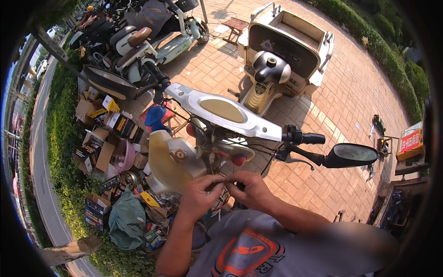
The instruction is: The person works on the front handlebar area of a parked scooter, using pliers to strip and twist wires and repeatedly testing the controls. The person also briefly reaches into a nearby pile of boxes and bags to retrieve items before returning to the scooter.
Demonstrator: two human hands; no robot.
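At the lower middle my left hand (203, 194) and my right hand (245, 188) meet with fingers curled, pinching something thin and small, perhaps a wire, too small to make out. They are just below the exposed cables (210, 154) of an electric scooter. Its silver handlebar cover (180, 92) with a beige oval spans the centre, with a black right grip (312, 138), a brake lever and a mirror (350, 155). A translucent beige body panel (168, 168) sits left of my hands.
Cardboard boxes (92, 154), a pink basin (123, 159) and a green bag (127, 219) crowd the left, beside a hedge. Parked scooters (161, 46) stand upper left. A white cargo tricycle (295, 27) stands on the brick pavement at upper centre. A cluttered bench (394, 198) is at right.
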